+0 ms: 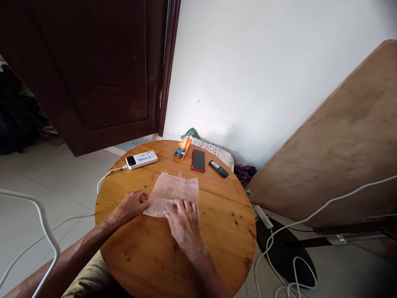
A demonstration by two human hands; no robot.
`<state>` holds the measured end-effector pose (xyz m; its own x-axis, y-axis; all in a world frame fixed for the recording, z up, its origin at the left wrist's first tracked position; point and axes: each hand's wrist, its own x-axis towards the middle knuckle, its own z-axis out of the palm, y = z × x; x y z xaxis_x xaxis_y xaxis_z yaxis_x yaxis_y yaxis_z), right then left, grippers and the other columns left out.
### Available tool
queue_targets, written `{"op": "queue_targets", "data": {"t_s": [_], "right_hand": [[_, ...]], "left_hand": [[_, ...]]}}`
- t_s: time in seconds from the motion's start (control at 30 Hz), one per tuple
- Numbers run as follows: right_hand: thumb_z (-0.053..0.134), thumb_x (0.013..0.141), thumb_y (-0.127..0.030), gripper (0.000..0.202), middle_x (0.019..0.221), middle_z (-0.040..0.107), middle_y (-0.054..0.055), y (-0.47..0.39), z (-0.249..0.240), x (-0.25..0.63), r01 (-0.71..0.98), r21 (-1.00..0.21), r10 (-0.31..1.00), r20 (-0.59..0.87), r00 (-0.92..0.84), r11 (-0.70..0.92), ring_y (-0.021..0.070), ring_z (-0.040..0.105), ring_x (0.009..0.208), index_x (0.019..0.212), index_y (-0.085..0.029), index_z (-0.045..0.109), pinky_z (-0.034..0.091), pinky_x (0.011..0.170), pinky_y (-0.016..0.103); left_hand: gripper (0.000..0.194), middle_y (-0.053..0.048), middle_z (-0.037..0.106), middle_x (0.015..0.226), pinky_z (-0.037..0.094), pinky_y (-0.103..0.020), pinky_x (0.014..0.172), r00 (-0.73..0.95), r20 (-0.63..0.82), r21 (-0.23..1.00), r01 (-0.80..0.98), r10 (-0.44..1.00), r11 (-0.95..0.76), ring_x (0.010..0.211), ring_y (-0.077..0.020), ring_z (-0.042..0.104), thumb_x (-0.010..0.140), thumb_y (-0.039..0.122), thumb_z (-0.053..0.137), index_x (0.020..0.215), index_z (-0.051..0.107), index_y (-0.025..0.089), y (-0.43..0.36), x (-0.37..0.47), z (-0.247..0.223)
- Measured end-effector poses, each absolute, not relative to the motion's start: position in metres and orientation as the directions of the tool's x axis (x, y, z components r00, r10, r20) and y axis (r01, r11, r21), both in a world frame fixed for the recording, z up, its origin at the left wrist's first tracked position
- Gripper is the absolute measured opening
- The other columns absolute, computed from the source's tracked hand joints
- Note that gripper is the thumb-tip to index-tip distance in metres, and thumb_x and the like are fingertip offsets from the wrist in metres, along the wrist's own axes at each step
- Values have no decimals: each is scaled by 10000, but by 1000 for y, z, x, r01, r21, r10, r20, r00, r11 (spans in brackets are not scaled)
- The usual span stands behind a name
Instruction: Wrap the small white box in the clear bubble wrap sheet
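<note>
Item: one sheet of bubble wrap (176, 186), clear, creased. Laid on the round wooden worktop (223, 219), between and just beyond the two hands; its surface is uneven, and whether anything is enclosed cannot be told.

Left hand (132, 205): half open, fingers curled, a gap left between thumb and forefinger. Thumb placed at the near left corner of the sheet; no firm grip is seen.

Right hand (185, 225): palm down, fingers bent and slightly parted, set on the near part of the sheet. Whether a fold is pinched beneath cannot be told.

Handling, as judged: very light, soft and springy; easily slid or lifted at a corner, somewhat slippery where smooth. Bubbles liable to be burst if squeezed hard. Best held by the left edge with the left hand, the near part being steadied under flat right fingers.

Also listed: a small clear strip (180, 174), at the sheet's far edge, beyond the right hand; a white power bank (142, 159) with cable (114, 169), beyond the left hand; an orange tape dispenser (182, 149), farther off, ahead of the right hand; a red-edged phone (198, 160), beyond the right hand; a dark handheld device (218, 168), beyond the right hand and to its right.
</note>
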<state>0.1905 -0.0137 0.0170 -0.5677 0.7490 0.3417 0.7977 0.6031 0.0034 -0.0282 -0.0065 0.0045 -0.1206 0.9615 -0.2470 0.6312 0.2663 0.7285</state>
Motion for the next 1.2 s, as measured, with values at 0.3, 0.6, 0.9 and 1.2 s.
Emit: {"op": "queue_targets", "data": {"t_s": [0.3,0.6,0.9,1.2], "right_hand": [[672,889,-294,166,1017,629,42,-12,18,192,790,-50,757,328,-564,611,238,513,932,1046,-266,628,314,783,376],[640,884,-245,203,996,640,64,-13,15,192,777,-124,759,356,-546,617,256,513,919,1083,-222,610,333,776,388],[602,717,-61,526,1101,683,80,-9,16,207,655,-455,798,371,-475,603,261,558,1013,1225,-175,531,387,888,388],[473,725,3,495,1047,696,68,1,12,220,640,-523,821,443,-361,563,219,607,982,1166,-191,589,447,890,346]], "left_hand": [[367,34,575,562,385,-204,363,-33,-386,911,143,922,386,433,-122,535,611,445,664,822,612,149,-9,-3,-1],[211,62,505,552,314,-186,425,-70,-231,953,185,970,240,455,-75,411,645,368,575,728,534,179,2,34,7],[77,39,501,622,335,-228,571,161,-15,811,579,987,-82,602,-116,453,642,147,528,678,592,172,-8,43,23],[239,-61,650,908,449,-282,722,264,72,377,886,962,-271,851,-200,622,918,198,450,955,685,222,-17,48,20]]}}
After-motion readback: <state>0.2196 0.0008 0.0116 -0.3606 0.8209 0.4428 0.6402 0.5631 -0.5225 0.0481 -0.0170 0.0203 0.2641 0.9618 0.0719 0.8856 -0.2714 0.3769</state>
